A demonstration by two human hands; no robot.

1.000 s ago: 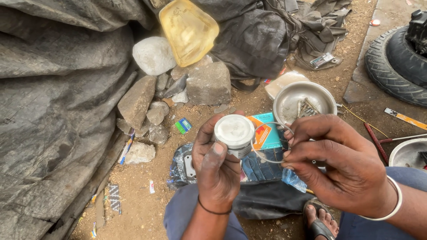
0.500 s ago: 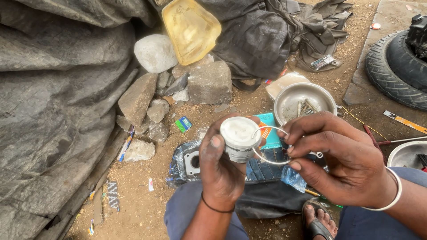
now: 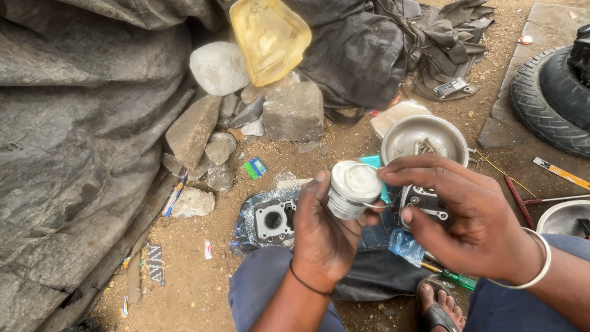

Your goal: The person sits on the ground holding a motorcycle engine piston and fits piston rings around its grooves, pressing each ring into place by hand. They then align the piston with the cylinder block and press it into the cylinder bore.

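Note:
My left hand [image 3: 322, 240] grips a small silver piston [image 3: 351, 187] by its side, with the flat crown tilted up toward me. The fingertips of my right hand [image 3: 467, 215] reach across to the piston's right edge and pinch a thin metal ring [image 3: 370, 206] against it. The ring lies close around the piston's upper part, and my fingers hide most of it. A dark band circles my left wrist and a silver bangle my right. Both hands hover above my lap over the dirt ground.
A grey engine cylinder block [image 3: 273, 218] lies on plastic just beyond my left hand. A steel bowl [image 3: 424, 138] with small parts sits behind, another bowl [image 3: 565, 218] at right. Stones [image 3: 193, 129], a yellow container [image 3: 270, 37], a grey tarp [image 3: 74, 154], a tyre [image 3: 550, 92] and a green-handled screwdriver [image 3: 455, 278] surround me.
The ring was held as a loose loop beside the piston; now it sits closed in against the piston's rim. My right hand has moved left over the piston.

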